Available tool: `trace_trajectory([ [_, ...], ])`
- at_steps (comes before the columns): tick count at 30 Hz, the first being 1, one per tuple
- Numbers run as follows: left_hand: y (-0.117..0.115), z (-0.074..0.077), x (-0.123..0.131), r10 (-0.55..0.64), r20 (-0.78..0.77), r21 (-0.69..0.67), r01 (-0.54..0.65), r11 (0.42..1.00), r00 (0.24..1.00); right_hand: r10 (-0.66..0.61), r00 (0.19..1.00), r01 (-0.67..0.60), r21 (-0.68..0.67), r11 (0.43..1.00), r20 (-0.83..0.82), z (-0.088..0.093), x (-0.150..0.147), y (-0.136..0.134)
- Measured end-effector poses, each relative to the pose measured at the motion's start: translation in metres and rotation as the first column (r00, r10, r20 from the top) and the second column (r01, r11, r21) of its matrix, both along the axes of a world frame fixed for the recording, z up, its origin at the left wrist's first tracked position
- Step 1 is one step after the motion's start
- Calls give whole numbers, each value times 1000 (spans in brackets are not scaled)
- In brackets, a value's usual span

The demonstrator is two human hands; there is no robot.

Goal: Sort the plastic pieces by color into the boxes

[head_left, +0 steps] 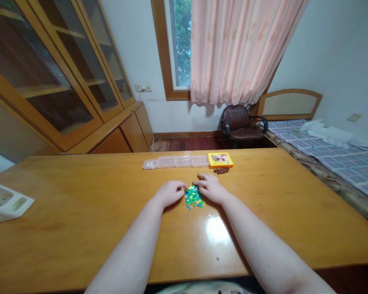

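Observation:
A small heap of tiny green, blue, yellow and white building bricks [194, 197] lies on the wooden table [88, 212] between my hands. At its left edge is my left hand [171, 193], with the index finger and thumb apart and touching or nearly touching the bricks. My right hand [213, 188] reaches over the heap's upper right side, fingers spread and fingertips at the bricks. No brick shows lifted in either hand. Behind my right hand is a patch of small brown pieces [221, 171], close to a yellow box [221, 159] with a printed picture.
A row of clear plastic trays [183, 161] runs left from the yellow box. A white plastic object [9, 201] stands at the table's left edge. Beyond are a glass-door cabinet [88, 53], a brown office chair [241, 122] and a bed [331, 151].

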State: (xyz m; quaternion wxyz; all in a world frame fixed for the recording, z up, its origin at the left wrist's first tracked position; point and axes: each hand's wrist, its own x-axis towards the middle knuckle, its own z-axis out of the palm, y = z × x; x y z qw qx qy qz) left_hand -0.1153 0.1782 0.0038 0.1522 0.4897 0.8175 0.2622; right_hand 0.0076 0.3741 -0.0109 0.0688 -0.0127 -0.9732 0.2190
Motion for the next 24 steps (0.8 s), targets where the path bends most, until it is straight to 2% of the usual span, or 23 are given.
trace_trajectory([
  [5,-8,8,-5,-26,24,-48,27,998,999,-23,999,22,-35,999,-42,-1,0,4],
  [9,-8,11,-3,-47,10,-90,47,995,999,2,1000,-2,-37,999,9,-4,-1,4],
  [16,-9,6,-4,-67,31,-105,70,992,997,-13,997,5,-104,995,-77,-1,-1,7],
  [24,-10,-1,-13,28,94,-96,-18,995,995,27,999,-24,-66,998,45,-2,0,0],
])
